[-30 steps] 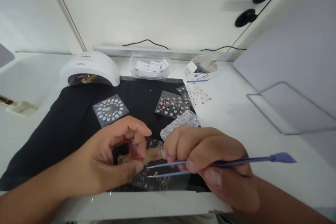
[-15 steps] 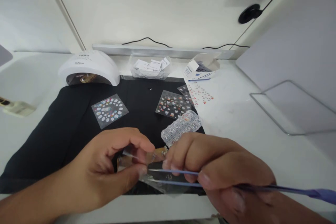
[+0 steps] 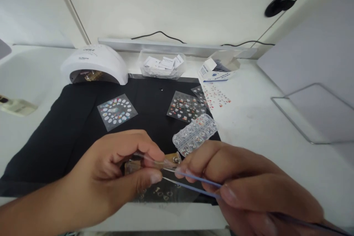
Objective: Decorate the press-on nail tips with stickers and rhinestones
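Note:
My left hand [image 3: 118, 177] is closed, its thumb and fingers pinching a clear plastic piece [image 3: 155, 163] that is partly hidden. My right hand [image 3: 249, 184] grips blue tweezers [image 3: 197, 185]. Their two pale tips are apart, close to my left thumb and the clear piece. Below the hands is a transparent sticker sheet [image 3: 160, 193] with small outlined shapes. Behind the fingers lies an amber-coloured item [image 3: 173, 158] with a round shiny end; the fingers cover much of it.
A case of rhinestones [image 3: 195, 134] and sticker sheets [image 3: 117, 110] lie on the black mat [image 3: 69, 129]. Farther back stand a white nail lamp [image 3: 95, 62], a tub of white packets [image 3: 162, 67] and an alcohol pad box [image 3: 218, 70]. A bottle [image 3: 19, 107] is at left.
The tweezers have tilted, and their tips have moved slightly up and right along with my left thumb. My right hand has shifted right and down. The camera view has shifted slightly.

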A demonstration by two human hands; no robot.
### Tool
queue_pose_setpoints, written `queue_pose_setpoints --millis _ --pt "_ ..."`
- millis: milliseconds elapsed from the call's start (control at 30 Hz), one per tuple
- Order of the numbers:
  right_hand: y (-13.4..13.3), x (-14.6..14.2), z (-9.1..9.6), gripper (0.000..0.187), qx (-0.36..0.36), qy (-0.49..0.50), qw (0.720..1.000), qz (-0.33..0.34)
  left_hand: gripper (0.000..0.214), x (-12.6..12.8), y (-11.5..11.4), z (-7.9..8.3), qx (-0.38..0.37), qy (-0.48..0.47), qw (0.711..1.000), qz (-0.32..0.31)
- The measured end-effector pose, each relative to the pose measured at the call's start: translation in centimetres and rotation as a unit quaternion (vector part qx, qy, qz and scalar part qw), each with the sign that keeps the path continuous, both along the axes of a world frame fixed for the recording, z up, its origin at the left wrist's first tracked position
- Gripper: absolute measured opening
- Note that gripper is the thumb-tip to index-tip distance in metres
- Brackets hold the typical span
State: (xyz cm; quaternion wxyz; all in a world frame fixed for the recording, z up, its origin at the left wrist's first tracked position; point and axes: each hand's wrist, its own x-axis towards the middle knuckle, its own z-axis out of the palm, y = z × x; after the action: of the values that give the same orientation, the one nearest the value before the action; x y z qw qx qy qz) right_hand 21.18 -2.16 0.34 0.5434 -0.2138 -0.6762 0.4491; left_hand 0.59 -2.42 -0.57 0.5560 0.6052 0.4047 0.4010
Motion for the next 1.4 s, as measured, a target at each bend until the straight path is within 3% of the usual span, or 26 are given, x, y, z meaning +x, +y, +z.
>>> queue_pose_setpoints --millis 100,233,467,1067,1267,1400 --pt "0.1 0.1 0.3 0.018 0.007 -0.003 1.0 -0.002 0.007 -0.1 0.2 0.1 0.044 0.032 0.999 -0.002" --pt "0.0 0.8 0.0 0.019 -0.039 0.017 0.999 0.017 0.007 -0.3 0.3 0.4 0.087 0.053 0.995 -0.015" --pt "0.1 2.1 -0.9 0.023 -0.105 0.009 0.993 0.049 0.01 -0.5 0.3 0.1 0.107 0.071 0.991 -0.047" --pt "0.5 2.0 -0.7 0.021 -0.113 -0.001 0.99 0.078 0.012 -0.6 0.1 -0.1 0.094 0.056 0.991 -0.082" --pt "0.9 1.1 -0.1 0.039 -0.083 0.012 0.993 0.081 0.018 -0.7 0.0 -0.1 0.089 0.055 0.99 -0.093" --pt "0.7 1.3 0.1 0.033 -0.073 -0.005 0.995 0.073 0.017 -0.7 0.0 -0.1 0.086 0.054 0.99 -0.096"
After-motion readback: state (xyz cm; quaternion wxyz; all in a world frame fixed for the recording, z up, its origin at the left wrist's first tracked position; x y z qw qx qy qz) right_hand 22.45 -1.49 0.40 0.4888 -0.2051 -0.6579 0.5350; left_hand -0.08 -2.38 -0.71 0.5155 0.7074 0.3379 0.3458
